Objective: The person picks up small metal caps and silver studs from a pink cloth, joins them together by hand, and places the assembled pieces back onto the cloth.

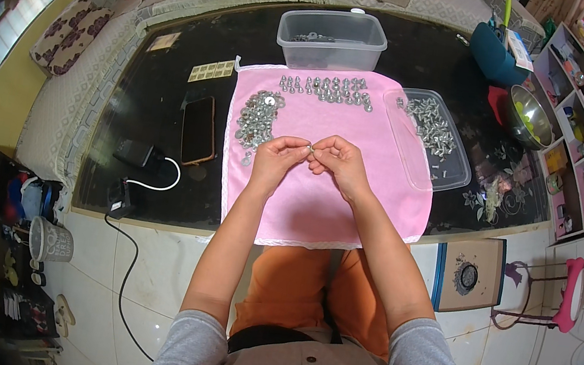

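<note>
My left hand (282, 158) and my right hand (340, 163) meet above the middle of a pink cloth (287, 212). Both are closed, fingertips pinching one small silvery metal piece (311, 148), mostly hidden, its exact kind unclear. Left of my left hand lies a pile of round metal washers (258, 118). Beyond my hands, small metal pieces with wide round bases (332, 89) stand in rows on the cloth. To the right, many short metal screws (432, 128) lie in a shallow clear plastic tray (453, 178), beside a clear lid-like sheet (407, 143) on the cloth.
A clear plastic tub (330, 56) with dark pieces inside stands at the far edge of the cloth. On the black table (161, 95) at left lie a phone (199, 131) and a charger with a cable (141, 155). A metal bowl (530, 116) sits at right.
</note>
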Demonstrator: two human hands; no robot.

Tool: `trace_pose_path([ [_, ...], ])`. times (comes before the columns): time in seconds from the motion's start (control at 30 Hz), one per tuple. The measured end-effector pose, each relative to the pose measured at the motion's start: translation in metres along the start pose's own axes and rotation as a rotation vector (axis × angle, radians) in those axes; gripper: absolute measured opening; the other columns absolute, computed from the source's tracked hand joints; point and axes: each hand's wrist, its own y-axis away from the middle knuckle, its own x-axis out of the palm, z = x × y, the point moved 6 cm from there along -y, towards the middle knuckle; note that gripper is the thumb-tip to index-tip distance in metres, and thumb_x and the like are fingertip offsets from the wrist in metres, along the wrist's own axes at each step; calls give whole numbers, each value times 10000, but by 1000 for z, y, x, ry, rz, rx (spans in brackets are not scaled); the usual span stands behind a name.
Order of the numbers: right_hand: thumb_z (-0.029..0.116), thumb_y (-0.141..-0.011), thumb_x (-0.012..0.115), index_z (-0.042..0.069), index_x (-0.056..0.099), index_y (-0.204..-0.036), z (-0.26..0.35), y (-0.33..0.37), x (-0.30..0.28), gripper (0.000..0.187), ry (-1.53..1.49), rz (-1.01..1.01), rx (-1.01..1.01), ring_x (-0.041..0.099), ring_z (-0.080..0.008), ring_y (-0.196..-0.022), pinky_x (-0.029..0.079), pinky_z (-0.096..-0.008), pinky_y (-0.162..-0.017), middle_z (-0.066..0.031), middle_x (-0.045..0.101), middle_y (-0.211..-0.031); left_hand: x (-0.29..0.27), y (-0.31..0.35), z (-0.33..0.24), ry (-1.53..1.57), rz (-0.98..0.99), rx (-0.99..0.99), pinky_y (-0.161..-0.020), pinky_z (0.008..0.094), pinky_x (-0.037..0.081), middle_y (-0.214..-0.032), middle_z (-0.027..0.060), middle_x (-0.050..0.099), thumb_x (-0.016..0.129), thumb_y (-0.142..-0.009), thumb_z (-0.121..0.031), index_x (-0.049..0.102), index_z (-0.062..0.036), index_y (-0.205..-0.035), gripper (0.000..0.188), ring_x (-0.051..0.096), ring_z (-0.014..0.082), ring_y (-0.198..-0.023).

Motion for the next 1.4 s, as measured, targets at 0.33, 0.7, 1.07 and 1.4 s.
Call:
trace_pose_path([
  [0.33,25,-805,506,-19,500,-871,1,1,0,80,7,-35,-15,559,-131,-643,467,-220,-587,-102,577,-772,2,1,-1,-6,-4,-48,-651,219,484,-795,101,601,600,-737,3,578,48,-898,168,565,125,-680],
  [0.7,39,-807,515,-21,505,-867,-1,1,-1,86,31,-37,9,554,-128,-635,467,-222,-575,-103,578,-764,2,1,-1,27,3,13,-689,243,501,-816,119,601,586,-738,36,576,51,-877,141,586,145,-724],
  [1.07,32,-807,515,-16,505,-858,-2,2,0,70,58,-25,-88,556,-115,-666,465,-215,-595,-93,579,-781,-1,-1,1,-1,51,-52,-653,227,485,-793,107,604,590,-737,21,575,58,-890,158,570,131,-677],
  [1.4,35,-807,515,-11,504,-848,1,4,0,63,146,-57,-128,549,-105,-656,462,-213,-585,-81,575,-762,0,0,3,28,67,-58,-666,230,489,-795,112,605,585,-740,22,577,60,-884,150,577,138,-697],
])
